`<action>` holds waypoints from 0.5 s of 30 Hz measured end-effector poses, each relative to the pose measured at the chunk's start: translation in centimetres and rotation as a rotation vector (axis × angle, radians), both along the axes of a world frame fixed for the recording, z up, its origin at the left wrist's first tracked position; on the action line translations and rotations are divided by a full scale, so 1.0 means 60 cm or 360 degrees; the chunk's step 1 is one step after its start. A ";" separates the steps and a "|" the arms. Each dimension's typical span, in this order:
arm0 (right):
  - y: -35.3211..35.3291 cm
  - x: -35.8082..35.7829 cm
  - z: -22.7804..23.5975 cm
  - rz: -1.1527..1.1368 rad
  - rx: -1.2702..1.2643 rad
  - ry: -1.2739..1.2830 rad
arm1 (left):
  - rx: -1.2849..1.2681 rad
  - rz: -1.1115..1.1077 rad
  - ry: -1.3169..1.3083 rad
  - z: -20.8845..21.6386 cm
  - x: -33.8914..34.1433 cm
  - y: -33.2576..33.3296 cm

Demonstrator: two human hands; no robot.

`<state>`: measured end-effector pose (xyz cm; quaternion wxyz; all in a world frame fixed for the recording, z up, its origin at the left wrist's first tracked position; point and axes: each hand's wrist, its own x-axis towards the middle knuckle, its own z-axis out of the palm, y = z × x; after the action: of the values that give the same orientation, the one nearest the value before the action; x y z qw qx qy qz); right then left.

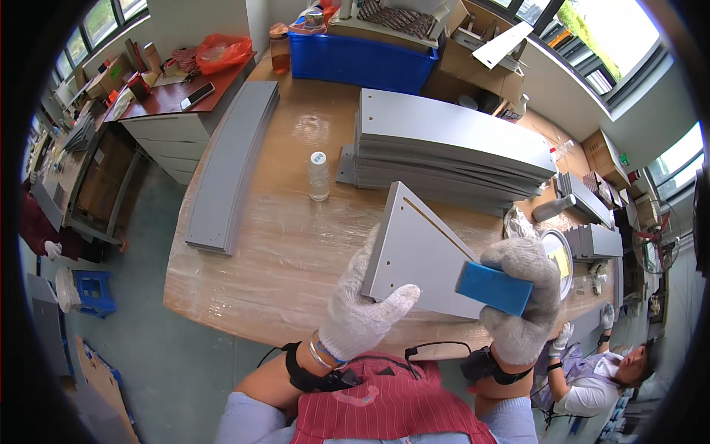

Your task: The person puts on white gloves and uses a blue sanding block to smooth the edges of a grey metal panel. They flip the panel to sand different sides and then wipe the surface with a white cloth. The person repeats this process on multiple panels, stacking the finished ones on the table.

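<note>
My left hand (366, 311), in a white knitted glove, grips the left end of a grey panel (418, 255). The panel is tilted above the table, with a long narrow slot along its slanted edge and small holes near the left end. In my right hand (526, 296), gloved in a greyer, dirtier knit, is a blue rectangular block (494, 288), possibly a sanding sponge. Its left end lies over the panel's right part; whether it touches the surface I cannot tell. My right fingers are wrapped round the block from the right.
Stacked grey panels (451, 137) fill the table's far side; curved strips (233, 163) lie left. A clear bottle (318, 177) stands between. Beyond are a blue bin (362, 63) and cardboard box (473, 70). A round tin (563, 259) sits right; a co-worker (592, 377) is lower right.
</note>
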<state>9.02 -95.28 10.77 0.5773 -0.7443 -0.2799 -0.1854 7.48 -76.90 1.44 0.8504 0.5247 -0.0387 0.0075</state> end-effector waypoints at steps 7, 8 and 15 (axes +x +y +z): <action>0.038 0.000 0.034 0.0051 -0.0678 -0.0176 | -0.0033 -0.0066 -0.0045 0.015 -0.005 -0.011; 0.041 -0.002 0.040 0.0072 -0.0712 -0.0192 | -0.0025 -0.0061 -0.0072 0.010 -0.007 -0.012; 0.064 -0.009 0.051 0.0183 -0.0829 -0.0182 | 0.0143 -0.0204 -0.0265 -0.005 -0.009 -0.002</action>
<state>8.49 -91.43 13.85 0.3593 -0.8390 -0.3920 -0.1159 6.94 -77.05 1.15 0.8186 0.5563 -0.1429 -0.0050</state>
